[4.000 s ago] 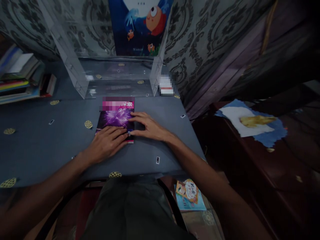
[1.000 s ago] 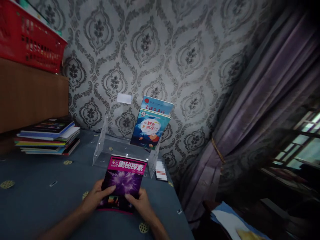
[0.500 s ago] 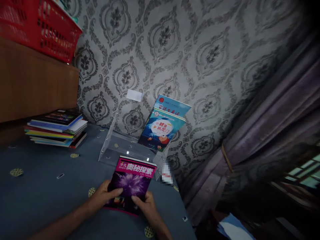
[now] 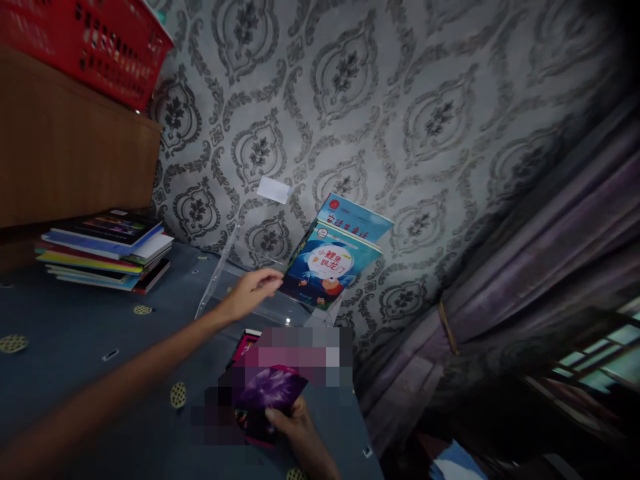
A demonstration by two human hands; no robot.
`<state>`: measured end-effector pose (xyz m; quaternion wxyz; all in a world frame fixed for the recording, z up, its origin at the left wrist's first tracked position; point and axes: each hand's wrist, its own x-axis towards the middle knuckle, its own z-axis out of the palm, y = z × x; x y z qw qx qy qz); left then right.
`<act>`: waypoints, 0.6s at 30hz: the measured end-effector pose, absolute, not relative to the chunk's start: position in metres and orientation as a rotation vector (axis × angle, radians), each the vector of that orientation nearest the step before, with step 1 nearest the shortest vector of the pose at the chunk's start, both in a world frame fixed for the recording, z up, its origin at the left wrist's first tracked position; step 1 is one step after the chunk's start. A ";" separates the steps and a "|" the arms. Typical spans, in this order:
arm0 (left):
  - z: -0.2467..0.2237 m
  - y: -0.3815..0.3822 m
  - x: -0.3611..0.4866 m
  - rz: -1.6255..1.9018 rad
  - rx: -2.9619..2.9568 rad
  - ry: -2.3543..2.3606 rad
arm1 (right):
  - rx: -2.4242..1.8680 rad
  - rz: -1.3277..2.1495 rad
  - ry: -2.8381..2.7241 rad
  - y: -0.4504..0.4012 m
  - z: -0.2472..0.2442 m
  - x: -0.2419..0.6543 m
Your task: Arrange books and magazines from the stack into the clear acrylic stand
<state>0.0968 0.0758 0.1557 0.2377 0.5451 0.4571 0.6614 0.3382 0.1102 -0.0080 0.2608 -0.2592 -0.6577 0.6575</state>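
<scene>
Left hand point(image 4: 253, 293), its fingers slightly parted and empty, reaches just left of the leaning fish book point(image 4: 333, 263) in the clear rack point(image 4: 215, 290); nearer the wearer, the right hand's point(image 4: 306, 437) fingers grip the purple book point(image 4: 270, 392).

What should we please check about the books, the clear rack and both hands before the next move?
1. Right hand gripping the purple-and-black book: ok.
2. Purple-and-black book's cover fully visible: not ok, partly pixelated.
3. Left hand clear of the fish-cover book: cannot tell, fingertips are at its edge.
4. Fish-cover book supported by the clear rack: ok, seems to lean there.
5. Book stack apart from both hands: ok.
</scene>
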 end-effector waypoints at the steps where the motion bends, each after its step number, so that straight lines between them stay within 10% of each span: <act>1: 0.168 0.090 0.096 1.831 1.587 1.355 | -0.700 1.783 -1.775 0.110 -0.008 0.338; 18: 0.210 0.141 0.137 1.042 1.956 2.453 | -0.623 1.808 -1.818 0.111 -0.005 0.339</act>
